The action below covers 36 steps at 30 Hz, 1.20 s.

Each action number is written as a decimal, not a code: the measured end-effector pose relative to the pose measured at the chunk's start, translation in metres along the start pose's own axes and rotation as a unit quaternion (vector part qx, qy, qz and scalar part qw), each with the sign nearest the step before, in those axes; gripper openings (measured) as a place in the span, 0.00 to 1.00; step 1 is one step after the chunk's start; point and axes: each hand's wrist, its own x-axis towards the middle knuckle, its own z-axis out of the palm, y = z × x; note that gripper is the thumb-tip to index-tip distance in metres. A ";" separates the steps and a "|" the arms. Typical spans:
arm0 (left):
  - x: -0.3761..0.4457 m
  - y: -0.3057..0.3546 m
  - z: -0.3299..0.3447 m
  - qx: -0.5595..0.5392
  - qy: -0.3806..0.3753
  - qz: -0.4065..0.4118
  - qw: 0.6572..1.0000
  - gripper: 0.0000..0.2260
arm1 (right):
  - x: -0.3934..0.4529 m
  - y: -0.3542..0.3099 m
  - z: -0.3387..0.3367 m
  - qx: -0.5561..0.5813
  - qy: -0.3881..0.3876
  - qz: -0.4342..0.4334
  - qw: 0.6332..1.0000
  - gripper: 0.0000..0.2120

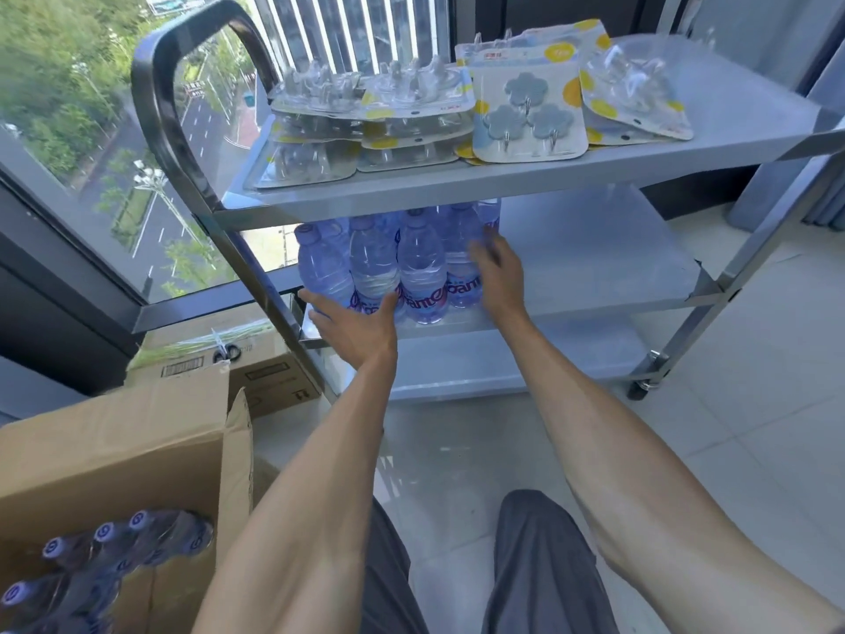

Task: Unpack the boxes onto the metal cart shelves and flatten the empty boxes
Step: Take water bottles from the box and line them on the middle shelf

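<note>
Down on the middle shelf (594,267) of the metal cart (192,144), a shrink-wrapped pack of water bottles (388,263) sits at the handle end, under the top shelf (457,185) loaded with packets of adhesive hooks (530,116). Both hands lie against the pack with fingers spread flat: the left hand (354,327) on its near lower corner, the right hand (498,272) on the side away from the handle. Beside the cart, an open cardboard box (114,450) holds more bottles (91,565).

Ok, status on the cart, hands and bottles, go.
Both hands open: left hand and right hand flat against water bottles on middle shelf. Open box holds more bottles. Nothing blocking.
</note>
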 end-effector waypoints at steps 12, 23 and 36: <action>0.011 -0.035 0.008 -0.002 0.026 0.098 0.995 0.56 | 0.092 -0.001 0.012 0.086 -0.003 0.171 0.982 0.34; 0.013 -0.045 0.021 0.010 0.054 0.106 0.993 0.55 | 0.111 0.017 0.016 0.068 -0.084 0.120 0.987 0.34; 0.008 -0.037 0.013 0.001 0.026 0.096 0.995 0.55 | 0.065 0.022 0.011 0.113 0.082 0.121 0.983 0.30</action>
